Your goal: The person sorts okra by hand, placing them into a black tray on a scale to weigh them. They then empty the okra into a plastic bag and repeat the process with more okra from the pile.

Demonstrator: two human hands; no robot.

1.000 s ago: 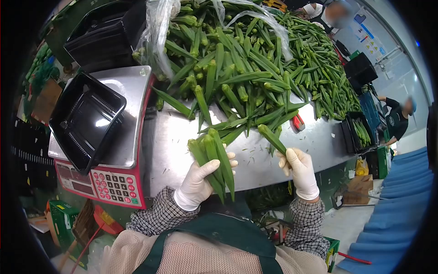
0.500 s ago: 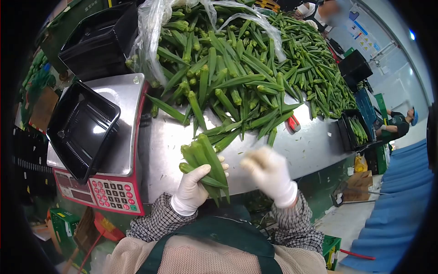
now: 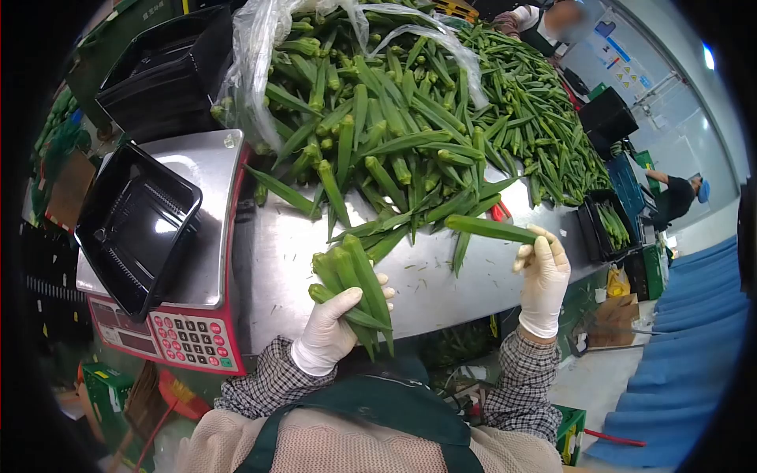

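My left hand (image 3: pixel 326 333), in a white glove, is closed round a small bunch of green okra pods (image 3: pixel 347 276) above the front of the metal table. To the right, my gloved right hand (image 3: pixel 546 276) pinches the tip end of one okra pod (image 3: pixel 489 228), which points left and lies nearly level. Behind both hands, a big heap of okra (image 3: pixel 394 118) spreads over the table. A red-handled tool (image 3: pixel 501 211) lies at the heap's front edge, partly covered by okra.
At left, a black plastic tray (image 3: pixel 138 229) sits tilted on a weighing scale (image 3: pixel 193 339). Stacked black trays (image 3: pixel 165 75) stand behind it. Clear plastic film (image 3: pixel 256 71) drapes over the heap. A black crate (image 3: pixel 605 225) with okra is at right. Two people work farther back.
My right hand has moved right and now holds one okra pod; before, it was blurred near the table's middle. The left hand keeps its bunch almost in place.
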